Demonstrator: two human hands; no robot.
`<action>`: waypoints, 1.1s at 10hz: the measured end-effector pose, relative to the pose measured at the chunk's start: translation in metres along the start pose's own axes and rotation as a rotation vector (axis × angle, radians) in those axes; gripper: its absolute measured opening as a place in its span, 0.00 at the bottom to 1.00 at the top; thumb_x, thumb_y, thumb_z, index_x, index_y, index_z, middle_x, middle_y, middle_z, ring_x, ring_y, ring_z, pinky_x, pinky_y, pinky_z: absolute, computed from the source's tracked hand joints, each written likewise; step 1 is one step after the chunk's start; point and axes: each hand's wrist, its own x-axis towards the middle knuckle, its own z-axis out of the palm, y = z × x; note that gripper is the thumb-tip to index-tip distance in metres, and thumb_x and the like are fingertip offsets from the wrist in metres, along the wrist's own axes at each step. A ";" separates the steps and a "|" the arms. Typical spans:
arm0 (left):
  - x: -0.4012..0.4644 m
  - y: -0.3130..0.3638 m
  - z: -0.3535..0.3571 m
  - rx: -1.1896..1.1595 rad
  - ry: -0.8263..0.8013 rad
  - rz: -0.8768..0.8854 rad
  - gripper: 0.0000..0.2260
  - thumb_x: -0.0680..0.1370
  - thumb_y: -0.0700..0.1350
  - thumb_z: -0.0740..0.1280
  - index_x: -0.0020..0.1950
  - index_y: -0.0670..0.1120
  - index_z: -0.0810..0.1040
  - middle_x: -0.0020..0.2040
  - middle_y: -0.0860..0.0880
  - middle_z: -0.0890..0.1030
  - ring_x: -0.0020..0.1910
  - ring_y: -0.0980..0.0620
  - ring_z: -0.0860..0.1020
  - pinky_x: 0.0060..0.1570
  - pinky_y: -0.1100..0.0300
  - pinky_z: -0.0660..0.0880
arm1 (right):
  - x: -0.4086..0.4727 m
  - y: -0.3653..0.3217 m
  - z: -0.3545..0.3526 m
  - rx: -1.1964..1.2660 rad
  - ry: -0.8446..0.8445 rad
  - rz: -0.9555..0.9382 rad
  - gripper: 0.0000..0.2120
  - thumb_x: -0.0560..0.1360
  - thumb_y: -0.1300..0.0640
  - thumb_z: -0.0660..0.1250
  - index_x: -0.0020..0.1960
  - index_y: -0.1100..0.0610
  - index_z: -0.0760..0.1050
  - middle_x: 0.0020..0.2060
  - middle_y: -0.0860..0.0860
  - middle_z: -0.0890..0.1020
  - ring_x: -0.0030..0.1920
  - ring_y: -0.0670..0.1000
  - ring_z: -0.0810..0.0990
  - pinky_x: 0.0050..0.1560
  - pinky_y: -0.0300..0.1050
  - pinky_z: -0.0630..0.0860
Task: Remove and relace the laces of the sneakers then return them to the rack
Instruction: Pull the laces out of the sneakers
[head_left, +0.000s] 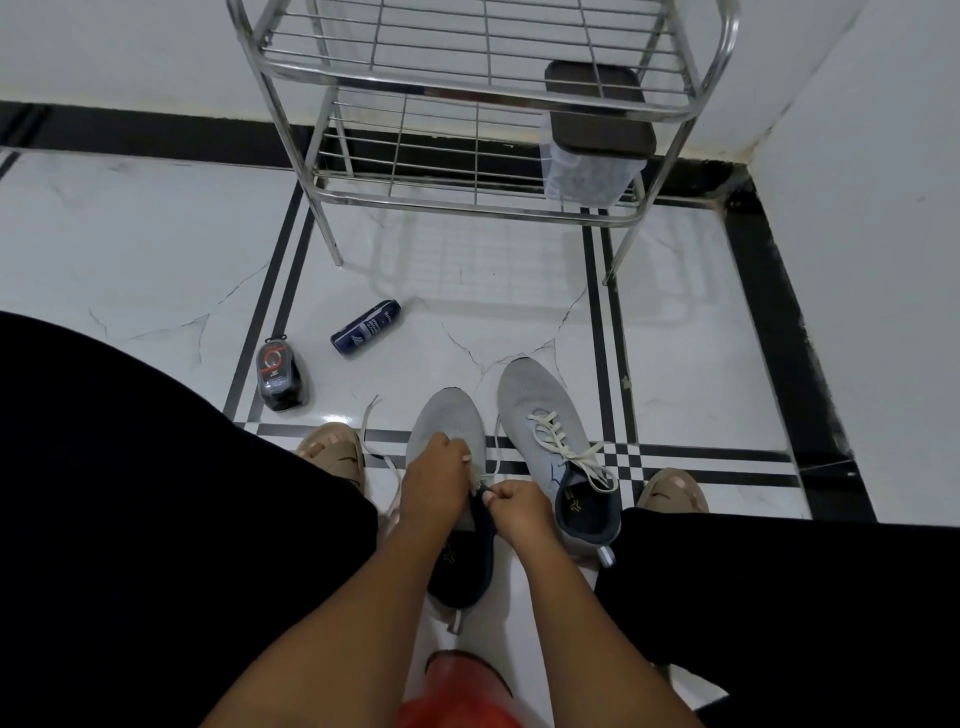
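Nearest the cam, at 6 o'clock, I see a red blurred thing (457, 691) between the forearms; can't tell what it is. Black-clad legs fill 8 and 4 o'clock.

My left hand (434, 480) sits on the near sneaker (449, 421), fingers (457, 448) curled down over the midfoot approx where the eyelets are; the hand hides exactly what it has hold of, prob. the lace. My right hand (519, 506) is just beside it at its 4 o'clock, thumb and fingers closed in a pinch on the dark tongue/collar edge, touching the lace there. The near sneaker is grey w/ dark lining, toe pointing to 12 o'clock, on the floor (156, 249) between my feet. Its white lace (370, 415) trails loose off toward 10 o'clock and a strand runs out at 2 o'clock.

The second sneaker (540, 410) lies just beside, at 3 o'clock of the first, fully laced w/ a cream lace, ends flopped toward its heel.

Tan sandals: one (332, 452) at 9 o'clock of the hands, other (672, 491) at 3 o'clock.

At 10 o'clock on the floor: a dark shoe-polish bottle (278, 376) and, near it, a navy spray can (366, 328) lying on its side.

At 12 o'clock stands the metal rack (467, 208), wire shelves, w/ a clear container w/ a dark lid (597, 130) on the lower shelf, right side.
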 end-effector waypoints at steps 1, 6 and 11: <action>0.002 -0.004 0.003 0.026 0.003 -0.048 0.09 0.80 0.46 0.61 0.53 0.43 0.78 0.51 0.45 0.75 0.49 0.42 0.78 0.44 0.54 0.71 | 0.002 0.000 0.000 -0.019 0.001 0.000 0.11 0.75 0.52 0.66 0.49 0.57 0.83 0.46 0.56 0.85 0.50 0.57 0.82 0.52 0.45 0.78; 0.030 -0.009 -0.021 -0.374 -0.116 -0.268 0.09 0.79 0.47 0.61 0.55 0.43 0.68 0.45 0.45 0.74 0.41 0.47 0.75 0.41 0.57 0.70 | 0.005 -0.004 -0.003 -0.076 0.014 0.025 0.12 0.77 0.51 0.65 0.45 0.58 0.82 0.43 0.56 0.84 0.49 0.58 0.82 0.48 0.43 0.76; 0.024 0.001 -0.035 -0.082 -0.339 -0.068 0.08 0.77 0.47 0.66 0.39 0.46 0.76 0.40 0.48 0.77 0.48 0.45 0.76 0.41 0.58 0.68 | 0.002 -0.003 -0.005 -0.101 0.012 0.066 0.20 0.76 0.54 0.64 0.27 0.54 0.66 0.30 0.50 0.72 0.41 0.52 0.74 0.42 0.42 0.72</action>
